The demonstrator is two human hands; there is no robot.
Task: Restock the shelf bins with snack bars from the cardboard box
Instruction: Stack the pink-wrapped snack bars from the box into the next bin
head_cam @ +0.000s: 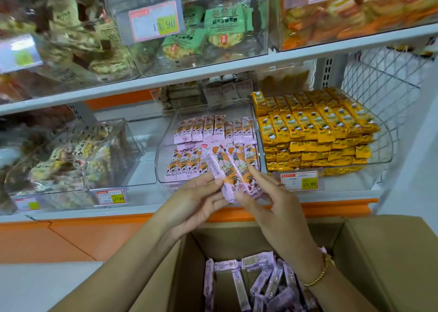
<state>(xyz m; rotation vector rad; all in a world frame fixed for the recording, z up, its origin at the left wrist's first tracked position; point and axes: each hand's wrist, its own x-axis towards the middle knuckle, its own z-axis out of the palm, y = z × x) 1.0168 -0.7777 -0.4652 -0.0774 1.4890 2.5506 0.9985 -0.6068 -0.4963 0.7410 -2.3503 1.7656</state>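
Both hands hold a small bunch of pink and orange snack bars (233, 169) in front of a clear shelf bin (163, 167). My left hand (196, 198) pinches the bunch from the left. From the right, my right hand (267, 193) grips it with thumb and fingers. The bin holds two rows of the same pink bars (213, 128), standing upright. Below, an open cardboard box (369, 252) contains several more pink bars (256, 285) lying loose.
A clear bin of stacked yellow bars (315, 131) stands right of the pink bin, with wire mesh (384, 75) behind it. A bin of mixed snacks (78, 162) sits to the left. The upper shelf (189, 73) carries more clear bins with price tags.
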